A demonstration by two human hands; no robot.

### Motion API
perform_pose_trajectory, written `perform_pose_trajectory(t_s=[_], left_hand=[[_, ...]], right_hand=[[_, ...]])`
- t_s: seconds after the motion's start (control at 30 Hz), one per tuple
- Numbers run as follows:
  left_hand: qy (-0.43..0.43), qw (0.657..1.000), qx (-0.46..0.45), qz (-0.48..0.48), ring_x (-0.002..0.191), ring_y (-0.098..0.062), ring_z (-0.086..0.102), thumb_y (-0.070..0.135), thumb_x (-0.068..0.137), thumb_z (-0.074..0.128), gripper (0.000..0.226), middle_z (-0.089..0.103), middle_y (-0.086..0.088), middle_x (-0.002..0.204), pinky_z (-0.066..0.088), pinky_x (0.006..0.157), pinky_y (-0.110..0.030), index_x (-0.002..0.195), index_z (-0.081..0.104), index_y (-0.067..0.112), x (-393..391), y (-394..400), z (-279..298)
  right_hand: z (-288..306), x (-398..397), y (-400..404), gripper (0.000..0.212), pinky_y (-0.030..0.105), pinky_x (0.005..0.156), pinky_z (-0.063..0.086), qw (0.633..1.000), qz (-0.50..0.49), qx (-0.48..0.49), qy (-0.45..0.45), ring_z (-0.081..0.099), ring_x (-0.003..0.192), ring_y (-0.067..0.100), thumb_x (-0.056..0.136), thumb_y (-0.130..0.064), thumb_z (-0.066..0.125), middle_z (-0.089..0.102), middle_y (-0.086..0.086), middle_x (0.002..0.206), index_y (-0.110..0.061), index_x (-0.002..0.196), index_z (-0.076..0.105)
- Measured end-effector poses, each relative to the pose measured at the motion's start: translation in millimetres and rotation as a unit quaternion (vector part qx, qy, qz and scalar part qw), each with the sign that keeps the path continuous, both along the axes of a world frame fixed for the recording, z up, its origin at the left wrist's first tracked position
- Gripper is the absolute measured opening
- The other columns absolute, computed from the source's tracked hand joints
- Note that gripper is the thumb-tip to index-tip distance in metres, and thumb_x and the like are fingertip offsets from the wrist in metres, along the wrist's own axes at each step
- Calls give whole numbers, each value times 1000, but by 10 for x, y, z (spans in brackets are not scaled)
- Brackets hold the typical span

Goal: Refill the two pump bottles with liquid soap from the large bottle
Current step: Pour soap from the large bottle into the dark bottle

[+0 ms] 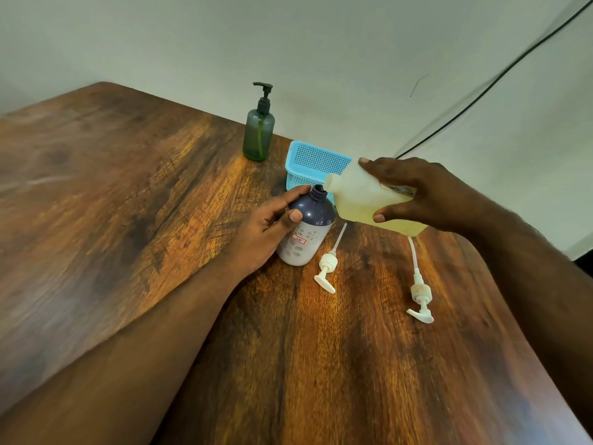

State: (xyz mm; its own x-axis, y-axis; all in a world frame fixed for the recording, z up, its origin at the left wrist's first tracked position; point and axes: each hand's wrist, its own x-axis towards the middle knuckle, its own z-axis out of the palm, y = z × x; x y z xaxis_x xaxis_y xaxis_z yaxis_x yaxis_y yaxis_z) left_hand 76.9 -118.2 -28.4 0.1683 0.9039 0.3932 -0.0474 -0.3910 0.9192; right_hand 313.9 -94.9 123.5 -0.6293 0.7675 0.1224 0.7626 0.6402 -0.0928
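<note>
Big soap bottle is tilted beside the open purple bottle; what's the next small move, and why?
Probably shift the large translucent bottle of yellow soap slightly left, so its mouth sits over the purple-and-white bottle's open neck, then tip further. The left hand already steadies it; no stream shows.

A plain home-like room: wooden table [128,220], bare wall [321,43], plastic basket [316,162].

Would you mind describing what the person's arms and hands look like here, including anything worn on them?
Both forearms are bare right up to the frame edge, with no sleeves showing. The left hand and right hand wear no gloves, and no rings, watch or bracelet show. Nails are short and unpainted. No cables or markings appear on either arm.
</note>
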Motion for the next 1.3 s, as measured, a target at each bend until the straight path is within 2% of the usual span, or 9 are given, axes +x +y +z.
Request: perform_pose_trajectory(t_s=[0.2, 0.33, 0.4, 0.5, 0.63, 0.8, 1.1, 1.2, 1.3], left_hand=[[2, 1000, 0, 6, 122, 8, 51, 32, 92, 52, 49, 54, 9, 135, 45, 96, -14, 140, 44, 24, 9, 3, 7], [17, 1000, 10, 15, 125, -4, 54, 58, 87, 56, 62, 56, 2, 137, 47, 101, -24, 141, 47, 28, -12, 43, -46], [17, 1000, 9, 15, 126, -8, 53, 64, 84, 56, 67, 56, 0, 138, 47, 103, -29, 140, 47, 30, -16, 54, -67], [17, 1000, 10, 16, 126, -6, 54, 67, 82, 56, 70, 56, 0, 137, 47, 103, -28, 141, 47, 30, -15, 52, -65], [13, 1000, 8, 14, 126, -8, 54, 66, 83, 56, 66, 56, 0, 137, 48, 103, -31, 140, 47, 34, -14, 57, -72], [6, 1000, 6, 9, 124, -6, 55, 63, 84, 57, 65, 59, 1, 134, 49, 99, -26, 140, 47, 32, -9, 54, -69], [10, 1000, 1, 5, 123, 0, 54, 41, 90, 54, 52, 57, 9, 133, 47, 95, -16, 140, 45, 28, -1, 40, -30], [11, 1000, -1, 7, 122, 1, 54, 38, 90, 54, 52, 57, 12, 131, 47, 94, -16, 140, 45, 26, -2, 38, -26], [20, 1000, 0, 15, 121, 1, 55, 37, 91, 54, 54, 59, 10, 129, 48, 93, -16, 143, 45, 22, -10, 35, -26]], right_hand=[[31, -18, -22, 71, -4, 69, 35, 1000, 4, -1, 6, 46, 118, 22, 72, -46, 60, 45, 2, 143, -41, 133, 23], [21, -14, -11, 72, -4, 69, 38, 1000, 15, 7, 2, 48, 117, 23, 75, -43, 63, 46, 4, 142, -39, 135, 24], [20, -18, -12, 71, -5, 69, 38, 1000, 20, 3, 7, 48, 114, 20, 74, -44, 62, 46, 4, 141, -38, 135, 25], [22, -19, -10, 70, -7, 72, 37, 1000, 30, -1, 11, 49, 112, 19, 74, -44, 61, 47, 5, 140, -38, 134, 26], [38, -22, -11, 71, -7, 73, 37, 1000, 27, -2, 6, 49, 107, 16, 75, -45, 60, 48, 5, 139, -37, 136, 24], [26, -1, -7, 71, -9, 72, 33, 1000, 19, 3, 3, 49, 116, 24, 74, -47, 60, 46, 4, 141, -39, 135, 24], [19, -8, -9, 71, -6, 70, 35, 1000, 17, 1, 8, 49, 115, 22, 75, -47, 59, 46, 3, 141, -41, 134, 22], [26, -8, -19, 70, -4, 70, 34, 1000, 14, 3, 8, 48, 116, 21, 77, -42, 62, 46, 2, 141, -41, 134, 21], [36, -20, -31, 71, -7, 70, 35, 1000, 18, 5, 16, 49, 116, 24, 79, -35, 67, 46, 4, 141, -38, 134, 21]])
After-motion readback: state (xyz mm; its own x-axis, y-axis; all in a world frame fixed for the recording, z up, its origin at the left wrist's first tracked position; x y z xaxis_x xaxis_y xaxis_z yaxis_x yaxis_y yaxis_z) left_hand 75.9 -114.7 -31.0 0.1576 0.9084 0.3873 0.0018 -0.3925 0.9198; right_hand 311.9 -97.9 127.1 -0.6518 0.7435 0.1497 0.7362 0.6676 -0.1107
